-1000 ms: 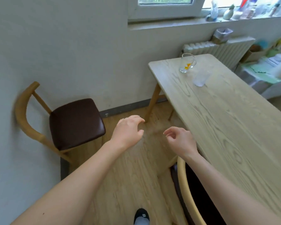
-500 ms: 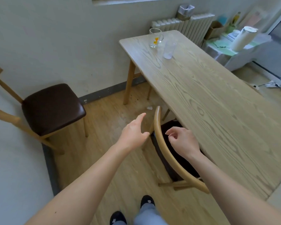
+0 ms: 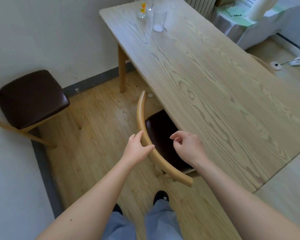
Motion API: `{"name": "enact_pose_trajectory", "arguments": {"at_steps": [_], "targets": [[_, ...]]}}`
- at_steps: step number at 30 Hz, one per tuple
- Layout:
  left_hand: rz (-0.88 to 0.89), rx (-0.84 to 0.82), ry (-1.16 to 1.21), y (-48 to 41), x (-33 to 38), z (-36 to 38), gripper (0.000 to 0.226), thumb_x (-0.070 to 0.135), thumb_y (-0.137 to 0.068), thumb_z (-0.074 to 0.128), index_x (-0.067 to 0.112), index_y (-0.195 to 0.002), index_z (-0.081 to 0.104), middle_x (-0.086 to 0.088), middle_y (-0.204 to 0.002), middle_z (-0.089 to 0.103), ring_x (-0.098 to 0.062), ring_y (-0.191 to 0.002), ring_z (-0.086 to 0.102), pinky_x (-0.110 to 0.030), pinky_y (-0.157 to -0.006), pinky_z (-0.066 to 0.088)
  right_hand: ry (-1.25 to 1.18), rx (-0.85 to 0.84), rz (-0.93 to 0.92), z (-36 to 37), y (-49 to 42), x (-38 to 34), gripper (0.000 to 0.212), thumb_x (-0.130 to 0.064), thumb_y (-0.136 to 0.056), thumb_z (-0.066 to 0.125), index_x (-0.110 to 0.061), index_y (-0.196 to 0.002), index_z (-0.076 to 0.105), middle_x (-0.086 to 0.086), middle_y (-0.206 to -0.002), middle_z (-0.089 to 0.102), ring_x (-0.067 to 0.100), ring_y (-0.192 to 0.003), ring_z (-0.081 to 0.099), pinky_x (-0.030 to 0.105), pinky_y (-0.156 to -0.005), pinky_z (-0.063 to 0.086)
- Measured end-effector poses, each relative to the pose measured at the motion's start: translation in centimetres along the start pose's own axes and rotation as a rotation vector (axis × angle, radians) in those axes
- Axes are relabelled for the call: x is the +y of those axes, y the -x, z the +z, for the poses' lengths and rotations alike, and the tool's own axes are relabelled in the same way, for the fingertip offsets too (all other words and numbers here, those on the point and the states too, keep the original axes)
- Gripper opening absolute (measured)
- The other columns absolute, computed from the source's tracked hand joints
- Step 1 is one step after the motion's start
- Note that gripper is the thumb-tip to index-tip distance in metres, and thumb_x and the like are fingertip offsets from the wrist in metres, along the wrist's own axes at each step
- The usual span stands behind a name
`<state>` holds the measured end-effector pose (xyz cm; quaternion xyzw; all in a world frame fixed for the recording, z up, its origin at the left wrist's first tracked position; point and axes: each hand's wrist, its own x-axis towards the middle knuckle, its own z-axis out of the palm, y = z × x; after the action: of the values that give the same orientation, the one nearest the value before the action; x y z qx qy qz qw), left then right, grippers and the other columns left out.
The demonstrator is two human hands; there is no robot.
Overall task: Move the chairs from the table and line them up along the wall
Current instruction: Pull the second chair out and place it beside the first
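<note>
Left hand (image 3: 137,148) is resting open on the chair (image 3: 160,130)'s stiff, likely light backrest (image 3: 140,116); right hand (image 3: 187,146) is hovering empty, loosely curled.

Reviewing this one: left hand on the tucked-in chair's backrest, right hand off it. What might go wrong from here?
1. The left hand only touches the backrest and the right hand holds nothing; a one-sided pull may slip the grip or twist the chair.
2. The seat lies under the table edge; lifting early could bump it and shake the glasses.
3. The shoe stands close behind the chair; a leg might strike it.
</note>
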<state>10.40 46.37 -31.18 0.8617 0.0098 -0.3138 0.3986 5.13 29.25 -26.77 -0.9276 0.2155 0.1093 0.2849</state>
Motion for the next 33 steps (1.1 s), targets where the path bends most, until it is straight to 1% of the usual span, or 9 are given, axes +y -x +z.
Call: {"name": "enact_pose_trajectory", "arguments": {"at_steps": [2, 5, 7, 10, 14, 19, 23, 27, 33], "targets": [[-0.116, 0.020, 0.092, -0.6, 0.0, 2.0, 0.085, 0.041, -0.082, 0.067, 0.026, -0.149, 0.017, -0.005, -0.156, 0.018, -0.024, -0.136, 0.034, -0.030, -0.095, 0.036, -0.012, -0.041, -0.005, 0.0, -0.7, 1.7, 0.027, -0.020, -0.092, 0.049, -0.027, -0.110, 0.067, -0.005, -0.103, 0.069, 0.015, -0.091, 0.064, 0.037, -0.081, 0.055], [-0.246, 0.039, 0.176, -2.0, 0.1, 4.4, 0.093, 0.040, -0.080, 0.069, 0.028, -0.150, 0.009, -0.007, -0.156, 0.021, -0.028, -0.136, 0.035, -0.041, -0.105, 0.039, -0.028, -0.094, -0.008, 0.1, -1.9, 3.8, 0.028, -0.019, -0.091, 0.050, -0.027, -0.112, 0.066, -0.005, -0.104, 0.069, 0.014, -0.091, 0.064, 0.034, -0.079, 0.055], [-0.289, 0.047, 0.266, -2.1, -0.3, 4.8, 0.096, 0.038, -0.079, 0.071, 0.033, -0.149, 0.005, -0.006, -0.155, 0.023, -0.029, -0.132, 0.039, -0.047, -0.099, 0.046, -0.057, -0.116, -0.011, 0.4, -1.8, 3.8, 0.028, -0.018, -0.091, 0.051, -0.027, -0.113, 0.066, -0.005, -0.103, 0.069, 0.014, -0.092, 0.064, 0.034, -0.081, 0.055], [-0.391, 0.075, 0.377, -2.8, -0.3, 6.9, 0.100, 0.035, -0.080, 0.072, 0.038, -0.148, 0.000, -0.003, -0.157, 0.019, -0.030, -0.131, 0.040, -0.043, -0.086, 0.053, -0.103, -0.193, -0.011, 0.5, -3.0, 5.2, 0.029, -0.017, -0.090, 0.052, -0.027, -0.113, 0.066, -0.005, -0.102, 0.068, 0.015, -0.094, 0.063, 0.035, -0.086, 0.054], [-0.475, 0.091, 0.413, -3.8, -0.9, 8.5, 0.102, 0.035, -0.080, 0.072, 0.035, -0.148, -0.003, -0.004, -0.156, 0.023, -0.031, -0.131, 0.041, -0.045, -0.088, 0.049, -0.098, -0.261, -0.045, 1.1, -4.2, 6.0, 0.029, -0.018, -0.090, 0.053, -0.027, -0.115, 0.065, -0.004, -0.104, 0.067, 0.014, -0.095, 0.062, 0.034, -0.086, 0.054], [-0.531, 0.138, 0.569, -5.8, -1.2, 8.7, 0.089, 0.029, -0.083, 0.070, 0.036, -0.148, 0.010, -0.002, -0.142, 0.041, -0.028, -0.116, 0.050, -0.051, -0.091, 0.049, -0.081, -0.318, -0.075, 1.4, -5.9, 6.2, 0.031, -0.017, -0.091, 0.051, -0.027, -0.117, 0.064, -0.004, -0.108, 0.067, 0.015, -0.098, 0.061, 0.033, -0.088, 0.053], [-0.610, 0.174, 0.666, -7.5, -1.1, 8.5, 0.077, 0.029, -0.081, 0.072, 0.024, -0.143, 0.027, -0.007, -0.129, 0.051, -0.027, -0.107, 0.054, -0.051, -0.090, 0.049, -0.067, -0.333, -0.123, 1.5, -7.2, 5.7, 0.031, -0.018, -0.091, 0.052, -0.027, -0.118, 0.063, -0.004, -0.107, 0.066, 0.014, -0.096, 0.060, 0.030, -0.084, 0.053], [-0.698, 0.125, 0.680, -8.0, -1.3, 8.1, 0.063, 0.017, -0.079, 0.075, 0.010, -0.131, 0.041, -0.012, -0.116, 0.057, -0.028, -0.101, 0.057, -0.045, -0.079, 0.050, -0.041, -0.352, -0.158, 2.1, -7.8, 5.1, 0.030, -0.019, -0.091, 0.052, -0.029, -0.117, 0.063, -0.006, -0.105, 0.066, 0.014, -0.096, 0.060, 0.034, -0.085, 0.053], [-0.729, 0.038, 0.767, -8.0, -1.6, 7.6, 0.049, -0.002, -0.077, 0.067, 0.001, -0.122, 0.047, -0.015, -0.099, 0.058, -0.026, -0.083, 0.058, -0.042, -0.060, 0.050, -0.007, -0.406, -0.179, 2.5, -8.1, 5.0, 0.029, -0.020, -0.091, 0.052, -0.030, -0.117, 0.063, -0.009, -0.100, 0.066, 0.012, -0.094, 0.060, 0.032, -0.084, 0.053]]}}
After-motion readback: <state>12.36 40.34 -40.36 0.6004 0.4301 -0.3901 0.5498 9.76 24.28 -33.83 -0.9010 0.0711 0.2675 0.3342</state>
